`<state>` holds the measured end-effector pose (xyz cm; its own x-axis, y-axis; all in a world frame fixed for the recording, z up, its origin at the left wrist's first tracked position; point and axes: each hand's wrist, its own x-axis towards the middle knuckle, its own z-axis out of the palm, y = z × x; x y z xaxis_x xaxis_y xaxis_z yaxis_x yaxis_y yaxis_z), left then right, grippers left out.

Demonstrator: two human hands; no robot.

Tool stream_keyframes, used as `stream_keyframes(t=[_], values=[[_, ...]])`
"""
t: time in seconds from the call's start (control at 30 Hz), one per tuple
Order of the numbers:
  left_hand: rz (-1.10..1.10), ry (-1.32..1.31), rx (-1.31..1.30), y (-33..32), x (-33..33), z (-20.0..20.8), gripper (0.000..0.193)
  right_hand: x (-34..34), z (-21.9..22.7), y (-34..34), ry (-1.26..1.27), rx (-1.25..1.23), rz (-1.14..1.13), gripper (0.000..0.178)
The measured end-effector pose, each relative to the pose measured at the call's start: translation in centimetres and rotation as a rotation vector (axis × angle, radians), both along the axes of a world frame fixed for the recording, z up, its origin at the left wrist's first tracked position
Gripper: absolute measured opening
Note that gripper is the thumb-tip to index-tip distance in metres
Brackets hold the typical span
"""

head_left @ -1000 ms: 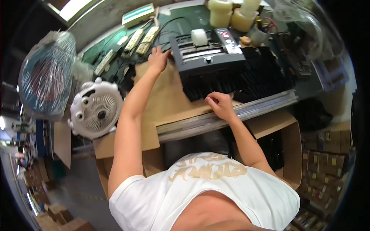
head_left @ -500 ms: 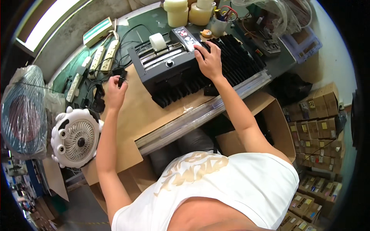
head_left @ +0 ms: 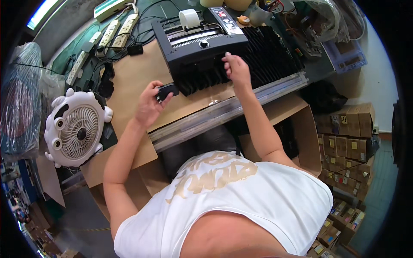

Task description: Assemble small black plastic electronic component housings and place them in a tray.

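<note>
My left hand [head_left: 149, 104] is closed round a small black block [head_left: 167, 91], held over the brown board near the left front corner of a black tabletop machine [head_left: 202, 51]. The machine carries a white roll [head_left: 189, 19], a silver knob [head_left: 204, 43] and a panel with buttons [head_left: 226, 19]. Just in front of its right end, my right hand [head_left: 238, 73] has its fingers curled and pinched together. Whether anything is between them cannot be made out. A long row of black ribbed pieces [head_left: 273, 51] lies beside the machine and along its front.
Several power strips [head_left: 111, 36] with tangled black cables lie at the left. A white animal-shaped fan [head_left: 79, 129] stands nearer me. Clear plastic strips [head_left: 258, 99] edge the table's front, above an open cardboard box [head_left: 307, 142]. Cartons [head_left: 346, 120] are stacked at the right.
My left hand has come right and nearer me from beside the cables, with the black block now plainly in it. My right hand has left the panel and dropped to the machine's front.
</note>
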<state>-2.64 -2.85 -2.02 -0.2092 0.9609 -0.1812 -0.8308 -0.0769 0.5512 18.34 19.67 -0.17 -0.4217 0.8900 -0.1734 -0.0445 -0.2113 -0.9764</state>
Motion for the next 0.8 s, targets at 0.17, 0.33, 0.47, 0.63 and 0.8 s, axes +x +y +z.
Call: stream_keyframes(t=[0.17, 0.33, 0.47, 0.63, 0.8], values=[[-0.107, 0.24, -0.196, 2.1, 3.4, 1.0, 0.019, -2.7, -0.1, -1.3, -0.088, -0.032, 0.01, 0.011], [-0.174, 0.208, -0.17, 2.7, 4.5, 0.4, 0.014, -2.3, -0.7, -2.6, 0.152, -0.145, 0.042, 0.01], [-0.219, 0.291, -0.221, 2.6, 4.3, -0.4, 0.019, -1.5, -1.3, -6.7, 0.217, -0.051, 0.148, 0.014], [-0.376, 0.223, -0.051, 3.0, 3.5, -2.0, 0.031, -2.1, -2.1, -9.9, 0.144, 0.308, 0.256, 0.015], [-0.422, 0.212, -0.026, 2.4, 3.8, -1.7, 0.038, -2.5, -2.1, -10.6, 0.082, 0.4, 0.303, 0.015]])
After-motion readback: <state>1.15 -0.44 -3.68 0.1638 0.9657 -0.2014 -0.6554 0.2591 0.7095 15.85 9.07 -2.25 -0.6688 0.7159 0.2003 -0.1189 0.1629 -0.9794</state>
